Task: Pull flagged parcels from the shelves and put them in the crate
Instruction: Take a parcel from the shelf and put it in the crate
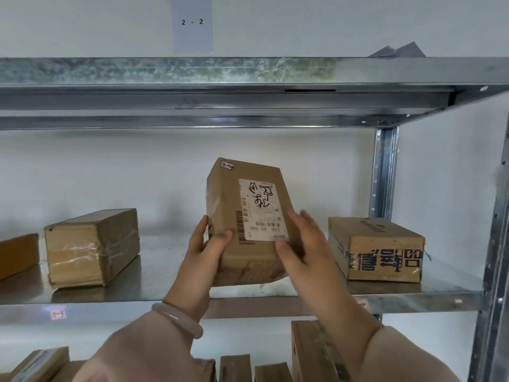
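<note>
Sleeves [143, 351] sat at 6 o'clock. Fingers of your left hand [204, 244] curled round the parcel [225, 194] at its left edge, thumb on its face; your right hand [301, 244] gripped the right edge likewise. Parcel stood tilted over the shelf [154, 271], label toward you, taped box [91, 246] at 9 o'clock, printed box [377, 249] at 3.
</note>
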`<action>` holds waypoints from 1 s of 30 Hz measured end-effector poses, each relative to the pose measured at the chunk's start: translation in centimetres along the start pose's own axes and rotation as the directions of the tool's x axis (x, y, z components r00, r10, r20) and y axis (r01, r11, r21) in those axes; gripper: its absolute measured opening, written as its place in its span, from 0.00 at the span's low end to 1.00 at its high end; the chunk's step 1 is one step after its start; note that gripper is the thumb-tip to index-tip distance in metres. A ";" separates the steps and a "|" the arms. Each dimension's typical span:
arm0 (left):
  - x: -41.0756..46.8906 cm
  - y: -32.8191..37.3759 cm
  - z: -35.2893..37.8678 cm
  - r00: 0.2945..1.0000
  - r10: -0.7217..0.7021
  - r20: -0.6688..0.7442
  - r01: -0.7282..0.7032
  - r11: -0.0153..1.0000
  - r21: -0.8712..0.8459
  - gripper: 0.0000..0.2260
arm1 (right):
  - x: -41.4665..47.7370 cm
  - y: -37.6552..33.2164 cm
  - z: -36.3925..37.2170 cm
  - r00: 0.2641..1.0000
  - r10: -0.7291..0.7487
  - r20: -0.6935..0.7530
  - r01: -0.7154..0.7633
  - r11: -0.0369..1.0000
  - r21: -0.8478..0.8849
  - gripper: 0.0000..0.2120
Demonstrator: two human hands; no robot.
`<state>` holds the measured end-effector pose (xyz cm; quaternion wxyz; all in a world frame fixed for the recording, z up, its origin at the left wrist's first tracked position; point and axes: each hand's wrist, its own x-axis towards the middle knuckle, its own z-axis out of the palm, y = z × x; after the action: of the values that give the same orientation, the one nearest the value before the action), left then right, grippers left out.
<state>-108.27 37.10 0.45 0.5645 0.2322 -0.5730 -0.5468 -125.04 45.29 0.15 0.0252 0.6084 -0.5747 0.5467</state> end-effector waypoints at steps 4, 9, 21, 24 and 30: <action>0.7 0.1 -0.2 0.997 -0.055 -0.049 0.056 0.998 0.004 0.37 | 1.2 1.0 0.3 0.977 0.149 0.155 -0.180 0.961 0.212 0.27; 2.1 -0.2 -1.3 0.994 -0.030 -0.101 0.041 0.993 0.109 0.23 | 2.4 1.5 2.6 0.973 0.185 0.139 -0.220 0.929 0.299 0.29; 4.6 -0.3 -3.2 0.982 0.067 -0.176 0.044 0.828 0.560 0.26 | 3.5 2.6 2.4 0.970 0.169 0.176 -0.203 0.959 0.200 0.22; 3.8 0.5 -1.2 0.890 0.447 -0.093 -0.245 0.639 0.729 0.25 | 3.9 3.5 -1.7 0.996 0.086 -0.032 -0.082 0.989 0.124 0.21; 1.1 0.4 7.3 0.727 0.656 0.203 -0.623 0.505 0.597 0.21 | 4.0 8.0 -10.5 0.925 0.076 -0.372 -0.124 0.987 -0.106 0.21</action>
<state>-114.97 38.86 2.96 0.6278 0.1920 -0.7512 -0.0689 -138.54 46.80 2.37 0.1429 0.4626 -0.6238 0.6135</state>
